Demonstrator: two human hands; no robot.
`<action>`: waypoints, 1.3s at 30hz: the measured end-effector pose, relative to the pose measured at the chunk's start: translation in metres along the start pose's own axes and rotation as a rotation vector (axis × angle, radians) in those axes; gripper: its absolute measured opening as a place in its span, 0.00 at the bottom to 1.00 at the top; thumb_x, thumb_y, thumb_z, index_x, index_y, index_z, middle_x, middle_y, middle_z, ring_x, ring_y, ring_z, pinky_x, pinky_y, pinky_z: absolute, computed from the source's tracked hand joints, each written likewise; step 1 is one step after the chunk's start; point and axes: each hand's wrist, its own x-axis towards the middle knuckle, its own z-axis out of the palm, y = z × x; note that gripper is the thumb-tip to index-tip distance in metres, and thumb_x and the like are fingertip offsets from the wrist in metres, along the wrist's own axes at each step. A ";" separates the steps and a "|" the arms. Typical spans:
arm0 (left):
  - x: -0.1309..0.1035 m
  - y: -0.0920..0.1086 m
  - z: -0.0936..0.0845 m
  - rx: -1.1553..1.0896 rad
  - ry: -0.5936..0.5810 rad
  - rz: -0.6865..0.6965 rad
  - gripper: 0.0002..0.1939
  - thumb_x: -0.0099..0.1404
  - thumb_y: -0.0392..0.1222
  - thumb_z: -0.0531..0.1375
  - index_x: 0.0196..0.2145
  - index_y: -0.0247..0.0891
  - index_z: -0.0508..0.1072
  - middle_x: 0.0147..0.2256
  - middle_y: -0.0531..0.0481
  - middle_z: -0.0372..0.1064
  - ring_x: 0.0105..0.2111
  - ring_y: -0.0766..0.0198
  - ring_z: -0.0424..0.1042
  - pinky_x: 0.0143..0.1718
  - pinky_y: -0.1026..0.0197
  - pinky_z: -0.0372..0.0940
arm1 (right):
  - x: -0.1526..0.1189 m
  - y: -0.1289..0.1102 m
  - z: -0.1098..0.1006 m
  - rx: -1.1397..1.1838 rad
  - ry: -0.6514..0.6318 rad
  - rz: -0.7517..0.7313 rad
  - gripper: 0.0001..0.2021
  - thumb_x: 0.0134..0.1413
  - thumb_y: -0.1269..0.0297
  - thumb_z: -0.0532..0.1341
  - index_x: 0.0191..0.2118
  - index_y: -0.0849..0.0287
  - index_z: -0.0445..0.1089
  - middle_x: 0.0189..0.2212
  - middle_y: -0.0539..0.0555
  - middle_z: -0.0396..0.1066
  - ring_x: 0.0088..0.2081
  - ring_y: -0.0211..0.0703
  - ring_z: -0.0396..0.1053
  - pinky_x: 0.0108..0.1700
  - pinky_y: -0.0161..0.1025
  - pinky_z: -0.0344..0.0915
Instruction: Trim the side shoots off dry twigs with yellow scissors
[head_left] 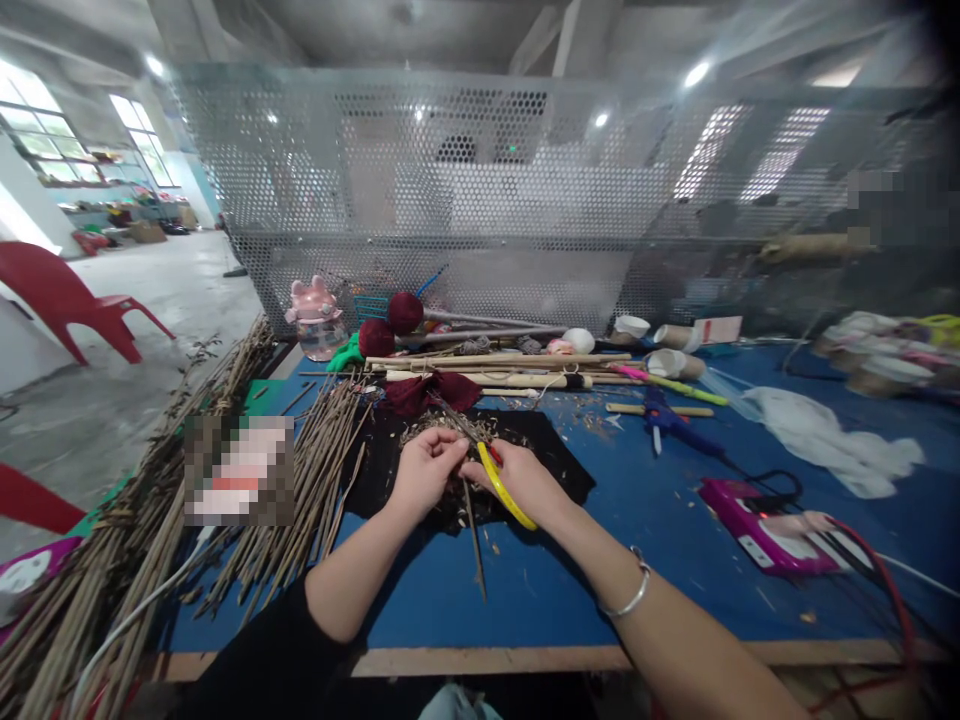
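My right hand (519,482) is closed around yellow-handled pruning shears (498,487), a bit of red showing by the grip. Close beside it, the fingers of my left hand (429,468) pinch a thin brown twig (474,545), whose lower end points toward the table's front edge. Both hands are over a black cloth (559,465) strewn with small cut bits of twig. A dark red cloth (457,388) lies just beyond the hands. To the left is a loose pile of twigs (319,455). The shears' blades are hard to make out between the hands.
Long bundled branches (112,545) cover the left edge of the blue table (435,615). Wooden sticks (517,360) and dark red balls (406,313) lie at the back. A blue glue gun (675,425), a purple power strip (739,525) and clear plastic (832,435) are right.
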 end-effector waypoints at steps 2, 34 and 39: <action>0.000 0.001 0.000 -0.006 -0.001 -0.005 0.15 0.50 0.50 0.62 0.29 0.34 0.67 0.15 0.57 0.62 0.12 0.75 0.57 0.12 0.72 0.52 | 0.001 0.000 0.000 0.017 -0.014 0.005 0.22 0.46 0.41 0.53 0.30 0.58 0.64 0.26 0.52 0.68 0.27 0.39 0.65 0.26 0.32 0.51; -0.006 0.003 0.004 0.108 -0.124 -0.052 0.18 0.54 0.52 0.58 0.30 0.33 0.73 0.16 0.55 0.63 0.13 0.74 0.57 0.12 0.70 0.56 | 0.002 0.007 -0.001 0.083 0.006 -0.071 0.22 0.43 0.45 0.60 0.38 0.58 0.59 0.34 0.55 0.69 0.31 0.40 0.66 0.29 0.32 0.53; -0.006 0.003 0.004 0.132 -0.126 -0.051 0.18 0.55 0.53 0.58 0.31 0.33 0.74 0.15 0.56 0.62 0.12 0.75 0.55 0.12 0.71 0.54 | 0.001 0.007 -0.002 0.060 0.017 -0.088 0.23 0.42 0.44 0.60 0.37 0.58 0.59 0.35 0.56 0.68 0.31 0.40 0.65 0.29 0.32 0.53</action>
